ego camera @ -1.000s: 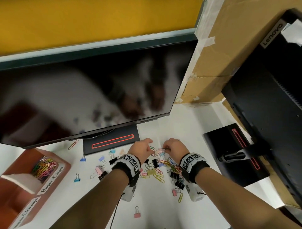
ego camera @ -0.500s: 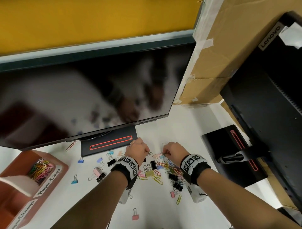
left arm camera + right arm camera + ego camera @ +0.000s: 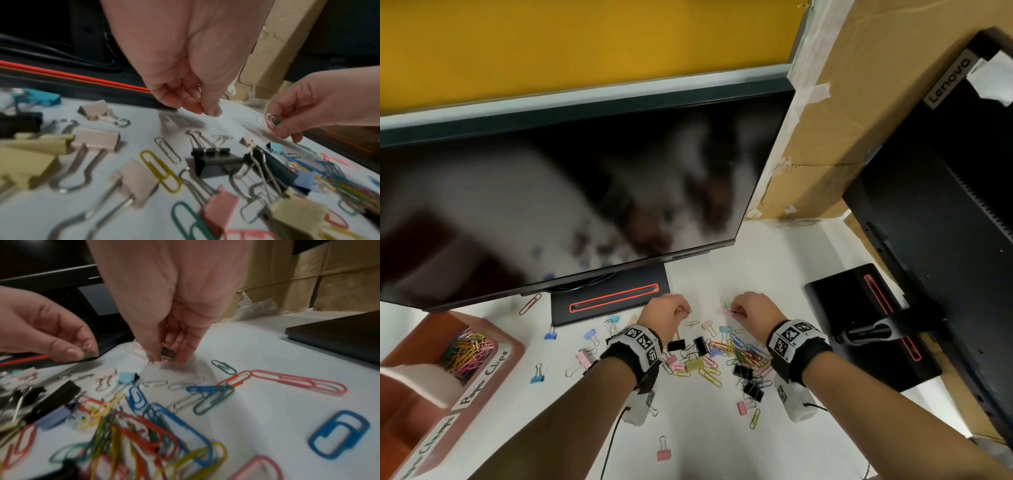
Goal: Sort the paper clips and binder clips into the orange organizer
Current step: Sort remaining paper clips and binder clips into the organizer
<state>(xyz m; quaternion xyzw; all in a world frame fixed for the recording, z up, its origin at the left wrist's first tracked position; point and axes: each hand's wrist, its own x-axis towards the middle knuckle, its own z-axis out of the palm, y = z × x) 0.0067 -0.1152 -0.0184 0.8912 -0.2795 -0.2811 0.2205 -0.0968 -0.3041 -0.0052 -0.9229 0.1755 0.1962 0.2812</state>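
Note:
Mixed paper clips [image 3: 744, 354] and binder clips [image 3: 697, 346] lie scattered on the white table in front of the monitor base. My left hand [image 3: 685, 311] hovers over the far edge of the pile and pinches a few small paper clips [image 3: 88, 354] between thumb and fingers. My right hand [image 3: 734, 310] pinches a green paper clip [image 3: 168, 352] together with pink ones [image 3: 266, 121]. The orange organizer [image 3: 512, 346] stands at the left edge, with coloured paper clips [image 3: 465, 353] in its far compartment, labelled "Paper Clips".
A monitor [image 3: 571, 205] on a black base [image 3: 606, 301] stands just behind the hands. A second monitor's base [image 3: 859, 308] and stand lie to the right. A cardboard box [image 3: 835, 120] leans at the back right. Stray binder clips [image 3: 663, 452] dot the near table.
Both hands have drawn slightly apart over the far edge of the pile; each keeps its pinch on paper clips.

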